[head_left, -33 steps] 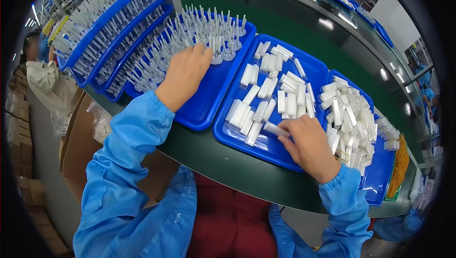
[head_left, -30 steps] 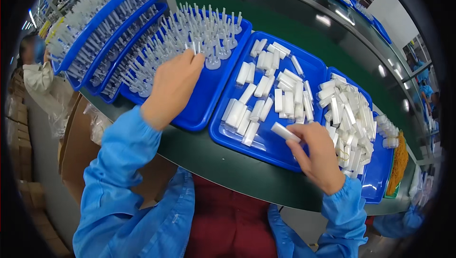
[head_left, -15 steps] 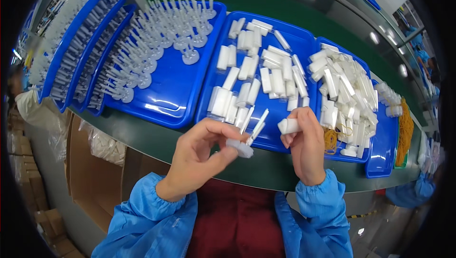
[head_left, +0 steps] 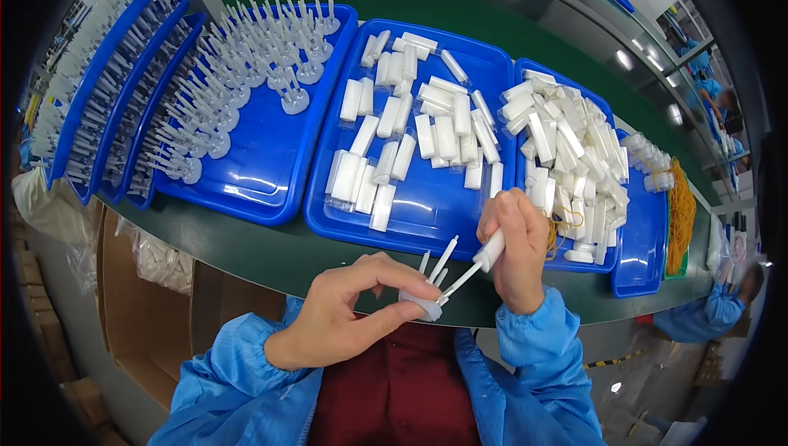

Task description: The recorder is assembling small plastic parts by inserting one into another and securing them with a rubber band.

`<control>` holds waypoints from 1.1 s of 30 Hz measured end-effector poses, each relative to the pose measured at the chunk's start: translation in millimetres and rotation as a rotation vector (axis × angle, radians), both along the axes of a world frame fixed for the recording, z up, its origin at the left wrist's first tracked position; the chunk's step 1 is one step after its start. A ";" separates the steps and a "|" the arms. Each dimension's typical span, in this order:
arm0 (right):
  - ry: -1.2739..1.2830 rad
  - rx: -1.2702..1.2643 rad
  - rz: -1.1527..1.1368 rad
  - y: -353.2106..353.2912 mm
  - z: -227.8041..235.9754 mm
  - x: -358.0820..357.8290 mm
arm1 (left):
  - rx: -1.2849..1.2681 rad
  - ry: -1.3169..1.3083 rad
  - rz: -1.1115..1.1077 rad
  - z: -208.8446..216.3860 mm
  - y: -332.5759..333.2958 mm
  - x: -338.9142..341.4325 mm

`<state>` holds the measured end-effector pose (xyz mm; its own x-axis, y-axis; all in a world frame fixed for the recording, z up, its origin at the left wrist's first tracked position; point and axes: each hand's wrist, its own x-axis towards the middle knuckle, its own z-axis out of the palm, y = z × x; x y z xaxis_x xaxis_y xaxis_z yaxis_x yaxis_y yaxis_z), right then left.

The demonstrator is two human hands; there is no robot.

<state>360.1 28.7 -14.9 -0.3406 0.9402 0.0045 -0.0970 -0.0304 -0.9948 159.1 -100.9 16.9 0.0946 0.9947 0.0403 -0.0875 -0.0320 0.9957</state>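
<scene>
My left hand (head_left: 353,306) pinches a translucent white plastic part (head_left: 425,305) by its round base, between thumb and fingers. Several thin prongs rise from that base. In my closed right hand (head_left: 521,253) is a short white tube (head_left: 491,251), tilted down to the left. One long prong meets the tube's lower end; whether it reaches inside is hidden. Beyond my hands, a blue tray (head_left: 410,237) carries many white tubes (head_left: 443,136), some in clear wrapping. Similar pronged parts (head_left: 294,100) stand in the blue tray (head_left: 246,192) to the left.
At far left, stacked blue trays (head_left: 105,89) hold more pronged parts. Rightward, a blue tray (head_left: 587,267) is heaped with white tubes and some yellow rubber bands (head_left: 558,233). More yellow bands (head_left: 680,216) lie beyond. An open cardboard box (head_left: 135,290) sits below the table's left edge.
My right hand has brought the white tube to one prong and tilted it. The pronged part has moved slightly lower in view. The whole scene has shifted a little left.
</scene>
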 end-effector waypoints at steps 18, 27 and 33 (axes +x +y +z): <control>-0.030 0.518 0.033 -39.6 6.8 -34.1 | 0.627 0.634 0.316 -10.0 -8.3 7.4; -0.734 1.095 0.409 15.8 4.5 -61.9 | 0.444 0.620 0.600 -33.3 -18.2 -36.2; -0.819 1.048 0.388 28.9 13.6 -46.4 | 0.381 0.654 0.475 -27.5 -23.3 -35.9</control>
<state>313.6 57.6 -1.4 -0.8254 0.4675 0.3165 0.3622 0.8685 -0.3384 123.3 -124.2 -10.6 -0.2040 0.8647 0.4589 0.6009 -0.2595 0.7560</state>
